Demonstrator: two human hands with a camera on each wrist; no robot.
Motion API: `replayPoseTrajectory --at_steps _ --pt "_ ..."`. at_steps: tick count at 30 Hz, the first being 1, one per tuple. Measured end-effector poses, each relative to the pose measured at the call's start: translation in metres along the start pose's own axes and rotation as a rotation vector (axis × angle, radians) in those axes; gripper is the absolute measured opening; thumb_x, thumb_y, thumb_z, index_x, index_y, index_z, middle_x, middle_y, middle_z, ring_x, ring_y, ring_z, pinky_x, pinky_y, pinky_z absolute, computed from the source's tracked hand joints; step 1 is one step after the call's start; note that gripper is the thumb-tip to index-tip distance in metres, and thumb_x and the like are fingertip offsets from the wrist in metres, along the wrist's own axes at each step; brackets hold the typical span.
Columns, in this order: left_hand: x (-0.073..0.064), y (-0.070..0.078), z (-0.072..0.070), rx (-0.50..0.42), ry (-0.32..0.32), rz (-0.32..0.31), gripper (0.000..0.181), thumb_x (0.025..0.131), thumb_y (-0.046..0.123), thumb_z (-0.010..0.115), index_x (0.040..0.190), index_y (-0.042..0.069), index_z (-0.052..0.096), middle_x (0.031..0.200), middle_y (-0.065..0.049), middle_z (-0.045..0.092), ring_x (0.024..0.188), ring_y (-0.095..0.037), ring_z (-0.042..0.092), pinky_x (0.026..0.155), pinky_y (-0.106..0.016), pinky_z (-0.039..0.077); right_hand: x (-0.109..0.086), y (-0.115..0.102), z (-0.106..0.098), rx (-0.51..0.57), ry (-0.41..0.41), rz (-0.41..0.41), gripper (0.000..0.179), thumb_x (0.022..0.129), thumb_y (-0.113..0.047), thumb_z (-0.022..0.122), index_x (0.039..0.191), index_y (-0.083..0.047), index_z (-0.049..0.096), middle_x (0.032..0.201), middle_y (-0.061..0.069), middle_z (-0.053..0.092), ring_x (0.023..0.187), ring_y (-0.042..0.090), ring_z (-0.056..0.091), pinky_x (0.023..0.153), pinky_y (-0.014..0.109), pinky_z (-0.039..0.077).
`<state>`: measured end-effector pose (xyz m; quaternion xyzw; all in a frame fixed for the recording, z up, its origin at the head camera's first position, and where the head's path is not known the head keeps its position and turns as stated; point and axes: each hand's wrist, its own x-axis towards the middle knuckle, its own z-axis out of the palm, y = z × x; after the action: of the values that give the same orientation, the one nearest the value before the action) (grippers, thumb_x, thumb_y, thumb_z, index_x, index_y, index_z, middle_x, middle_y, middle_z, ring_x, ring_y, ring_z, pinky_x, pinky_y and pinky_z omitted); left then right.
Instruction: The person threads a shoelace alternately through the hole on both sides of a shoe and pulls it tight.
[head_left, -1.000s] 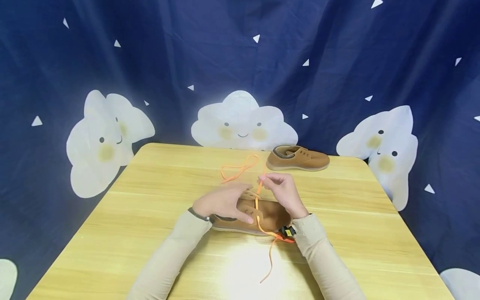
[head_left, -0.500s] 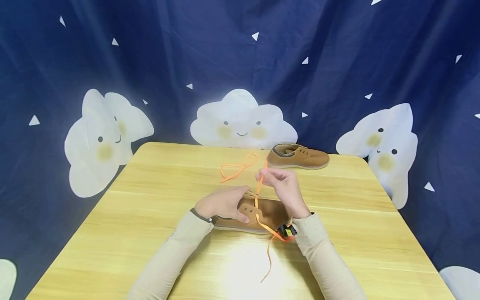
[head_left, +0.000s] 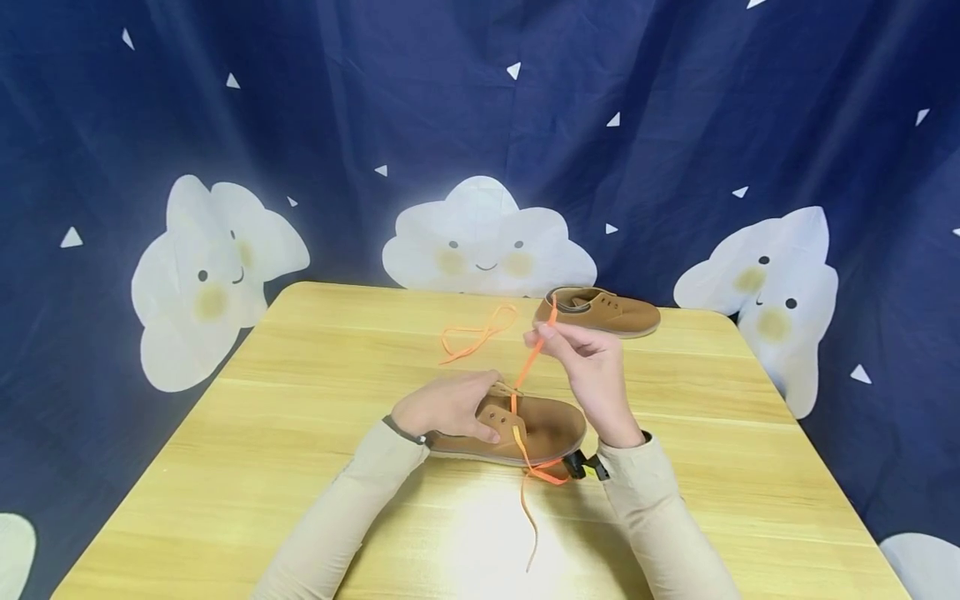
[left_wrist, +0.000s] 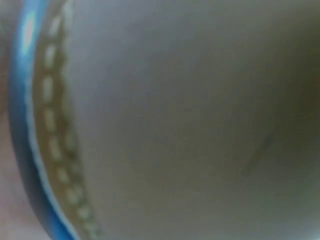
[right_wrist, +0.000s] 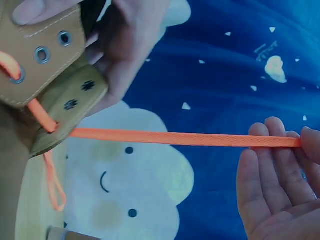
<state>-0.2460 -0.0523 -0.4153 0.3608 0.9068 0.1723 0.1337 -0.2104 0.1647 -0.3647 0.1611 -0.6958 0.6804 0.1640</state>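
A brown leather shoe lies on its sole, toe to the right in the head view. My left hand grips its upper, with the thumb on the near eyelet flap. An orange shoelace passes through one eyelet of each flap, the pair closest to the toe; the other eyelets hold no lace. My right hand pinches the lace above the far side and holds it taut. The lace's other length trails over the near side onto the table. The left wrist view is blurred, with a stitched edge against a pale surface.
A second brown shoe, unlaced, stands at the table's far edge behind my right hand. To its left an orange lace lies in a loop on the wooden table. A dark blue cloud-print curtain hangs behind.
My right hand has moved up and to the right with the lace, drawing out more on the far side. The near length has shifted left. My left hand stays on the shoe.
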Motion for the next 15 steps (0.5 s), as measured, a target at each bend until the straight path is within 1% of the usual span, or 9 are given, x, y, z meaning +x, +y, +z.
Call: replayPoseTrajectory --at_steps 4,5,8,11,15 --pt "0.001 0.000 0.002 0.001 0.000 0.005 0.072 0.084 0.045 0.085 0.135 0.009 0.050 0.112 -0.002 0.065 0.094 -0.017 0.062 0.085 -0.036 0.054 -0.004 -0.009 0.000 0.015 0.021 -0.025 0.031 0.099 -0.016 0.070 0.113 0.012 0.073 0.090 -0.005 0.081 0.095 0.013 0.078 0.095 0.032 0.060" --pt "0.001 0.000 0.002 0.006 0.003 0.005 0.074 0.084 0.045 0.085 0.137 0.008 0.050 0.115 -0.002 0.065 0.098 -0.017 0.063 0.087 -0.036 0.055 -0.005 -0.012 0.000 0.022 0.025 -0.034 0.032 0.099 -0.015 0.070 0.113 0.013 0.073 0.090 -0.005 0.081 0.096 0.013 0.078 0.096 0.032 0.060" --pt "0.001 0.001 0.003 0.031 0.007 0.004 0.077 0.084 0.046 0.084 0.140 0.007 0.048 0.121 -0.003 0.066 0.106 -0.016 0.064 0.094 -0.037 0.055 -0.008 -0.019 0.000 0.056 0.035 -0.079 0.030 0.099 -0.012 0.069 0.113 0.014 0.072 0.091 -0.004 0.082 0.097 0.016 0.078 0.099 0.034 0.059" --pt "0.001 0.001 0.002 0.046 0.007 0.005 0.079 0.084 0.046 0.084 0.141 0.006 0.047 0.125 -0.006 0.066 0.111 -0.019 0.065 0.098 -0.038 0.055 -0.012 -0.027 0.000 0.078 0.051 -0.127 0.026 0.099 -0.009 0.069 0.111 0.013 0.073 0.092 -0.003 0.082 0.098 0.019 0.078 0.099 0.036 0.059" --pt "0.001 0.001 0.002 0.047 0.006 0.005 0.078 0.085 0.046 0.084 0.142 0.006 0.047 0.127 -0.007 0.066 0.113 -0.020 0.065 0.099 -0.038 0.055 -0.016 -0.039 0.000 0.085 0.073 -0.175 0.019 0.098 -0.003 0.067 0.107 0.012 0.075 0.092 -0.001 0.082 0.096 0.020 0.078 0.098 0.034 0.058"
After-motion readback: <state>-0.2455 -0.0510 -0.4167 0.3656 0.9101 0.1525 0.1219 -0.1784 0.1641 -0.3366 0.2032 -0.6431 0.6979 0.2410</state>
